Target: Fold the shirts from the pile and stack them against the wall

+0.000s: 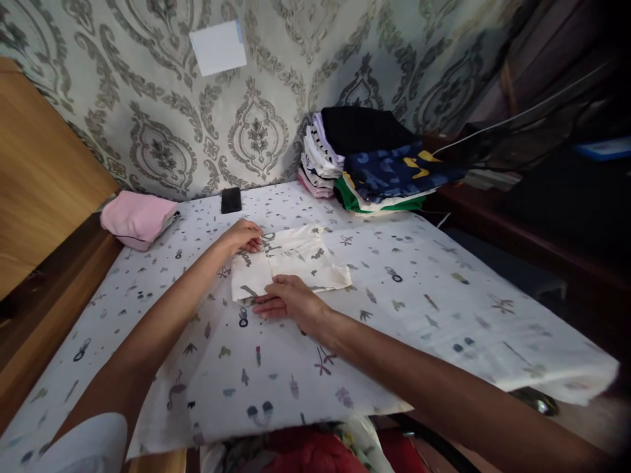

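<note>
A small cream garment [296, 253] with grey printed lettering lies partly folded on the patterned white sheet [374, 358]; I cannot tell its exact kind. My left hand [244, 236] has its fingers curled together on the garment's far left edge. At the near edge, my right hand [296, 305] grips the cloth, thumb on top and fingers below and in front of it. The fold between the hands shows as a crease running across the cloth.
A pink folded cloth [139, 218] lies by the wooden furniture [49, 177] at left. A black phone [231, 200] rests near the wall. Folded clothes [323, 154] and a second pile topped with dark garments [389, 171] stand at the back right.
</note>
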A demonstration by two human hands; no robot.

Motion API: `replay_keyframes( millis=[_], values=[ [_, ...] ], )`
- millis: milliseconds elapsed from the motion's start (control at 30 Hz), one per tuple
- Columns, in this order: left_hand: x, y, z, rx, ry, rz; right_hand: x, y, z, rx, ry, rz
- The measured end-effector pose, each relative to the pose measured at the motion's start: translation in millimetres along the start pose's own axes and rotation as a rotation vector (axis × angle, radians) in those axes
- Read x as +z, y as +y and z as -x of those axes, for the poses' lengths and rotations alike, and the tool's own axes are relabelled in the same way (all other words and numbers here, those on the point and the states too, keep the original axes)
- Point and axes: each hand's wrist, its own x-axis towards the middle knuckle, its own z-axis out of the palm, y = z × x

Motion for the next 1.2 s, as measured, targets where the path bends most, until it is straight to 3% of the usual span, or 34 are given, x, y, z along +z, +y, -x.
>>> replay_keyframes(
  millis=[133, 233, 300, 400, 733, 967, 1067, 1200],
  values=[
    [-9.3, -4.8, 9.7, 0.188, 0.118, -0.029, 0.0, -3.7, -2.6, 0.033, -0.001, -0.001],
    [-18.0, -12.4, 14.4, 0.337, 0.283, -0.281, 0.2, -3.3, -4.9, 0.042, 0.017, 0.044],
    [-22.2, -17.4, 14.2, 0.418, 0.331, -0.488, -0.2, -1.5, -6.9, 0.024, 0.016, 0.059],
    [-24.0, -22.0, 9.6, 0.441, 0.278, -0.616, -0.7, 0.5, -8.8, 0.01, 0.012, 0.062],
    [-21.5, -18.5, -5.3, 0.431, 0.154, -0.513, -5.0, 2.0, -5.5, -0.107, 0.045, 0.091],
    [-6.1, -25.1, -6.3, 0.43, 0.235, -0.587, -16.8, 1.8, -11.2, -0.057, 0.0, 0.153],
    [-5.4, -29.7, -0.7, 0.439, 0.285, -0.608, -19.5, -4.8, -5.9, -0.095, 0.069, 0.397],
    [-13.7, -30.4, 21.7, 0.481, 0.386, -0.597, -19.7, -22.7, -4.8, -0.533, 0.262, 1.031]
  ],
)
